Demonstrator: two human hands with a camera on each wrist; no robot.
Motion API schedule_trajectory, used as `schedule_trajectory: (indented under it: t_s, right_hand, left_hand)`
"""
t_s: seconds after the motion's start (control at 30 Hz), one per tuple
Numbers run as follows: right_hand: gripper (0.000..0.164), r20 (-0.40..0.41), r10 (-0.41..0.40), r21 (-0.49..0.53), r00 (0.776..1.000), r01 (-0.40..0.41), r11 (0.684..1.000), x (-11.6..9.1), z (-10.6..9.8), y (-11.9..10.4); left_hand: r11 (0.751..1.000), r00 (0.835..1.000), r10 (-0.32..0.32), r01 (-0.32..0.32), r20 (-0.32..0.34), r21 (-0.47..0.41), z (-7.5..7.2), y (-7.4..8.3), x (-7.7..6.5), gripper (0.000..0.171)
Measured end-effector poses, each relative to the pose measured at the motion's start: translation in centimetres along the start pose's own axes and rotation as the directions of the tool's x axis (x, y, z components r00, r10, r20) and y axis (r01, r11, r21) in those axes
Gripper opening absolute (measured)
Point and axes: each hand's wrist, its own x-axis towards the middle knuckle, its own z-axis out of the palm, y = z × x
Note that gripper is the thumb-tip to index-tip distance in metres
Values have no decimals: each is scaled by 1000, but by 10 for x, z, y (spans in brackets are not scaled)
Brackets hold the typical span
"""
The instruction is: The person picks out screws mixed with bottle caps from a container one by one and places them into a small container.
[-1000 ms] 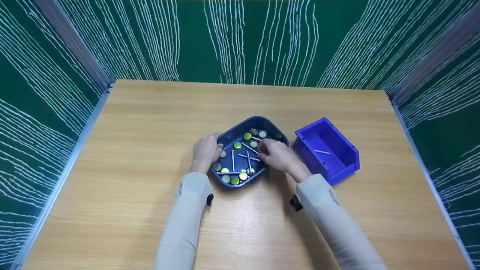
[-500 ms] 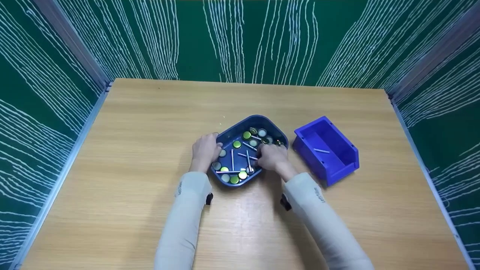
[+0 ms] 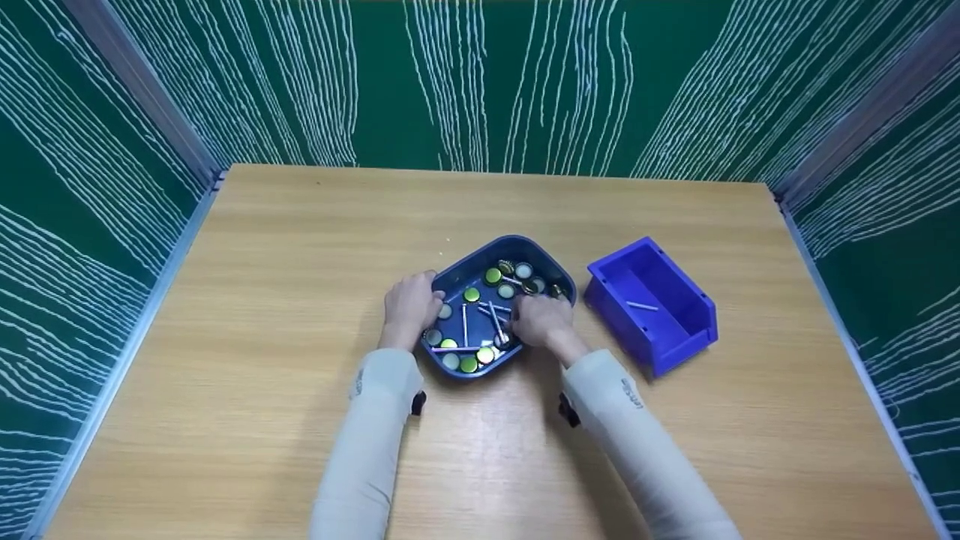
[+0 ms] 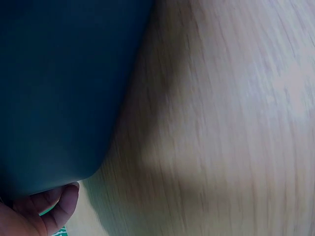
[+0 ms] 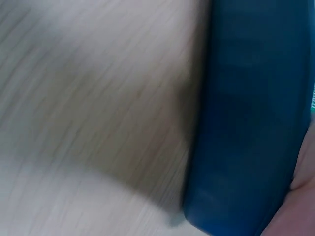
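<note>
A dark blue tray (image 3: 495,241) with rounded corners sits mid-table, holding green bottle caps (image 3: 493,276), some turned underside up, and several thin silvery nails (image 3: 464,325). My left hand (image 3: 409,304) grips the tray's left wall, thumb over the rim; in the left wrist view its curled fingers (image 4: 66,204) lie against the outer wall. My right hand (image 3: 541,319) reaches over the near right rim into the tray among the nails. Its fingertips are hidden under the hand, and I cannot tell whether they pinch a nail.
A bright blue open-front bin (image 3: 651,307) stands right of the tray, one silvery nail (image 3: 643,306) lying in it. Wooden tabletop (image 3: 300,240) surrounds both containers. Green panels with white wavy lines (image 3: 495,90) rise behind and at the sides.
My right hand has gone lower and slightly left into the tray. A nail near its fingers has shifted and now lies among the others. My left hand keeps its place on the rim.
</note>
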Motion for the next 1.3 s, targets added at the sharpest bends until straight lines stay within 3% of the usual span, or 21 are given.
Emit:
schedule_trajectory:
  t_s: [0.2,0.4,0.6,0.9,1.0,1.2,1.3]
  right_hand:
    - [29,-66,-42,43,997,45,998,-2,1,4]
    - [23,-69,-114,21,991,116,993,-4,3,5]
    - [26,-73,-132,42,989,135,990,-4,1,8]
    - [16,-188,-158,145,969,186,972,-7,-5,18]
    - [14,-226,-176,235,958,229,945,-7,-5,20]
    - [10,-281,-204,481,938,321,816,-7,-10,27]
    - [11,-309,-199,527,930,342,778,-7,-15,33]
  left_hand:
    - [1000,1000,-17,17,24,-13,-2,1,0,29]
    - [1000,1000,-11,11,13,-17,-3,0,-1,29]
    - [1000,1000,-3,3,2,-22,-1,2,-1,27]
    - [1000,1000,9,-9,8,-8,-1,7,1,28]
    - [1000,1000,10,-10,8,-6,0,5,0,28]
    - [1000,1000,3,-3,4,4,1,2,-3,30]
    - [1000,1000,3,-3,2,5,0,1,-2,31]
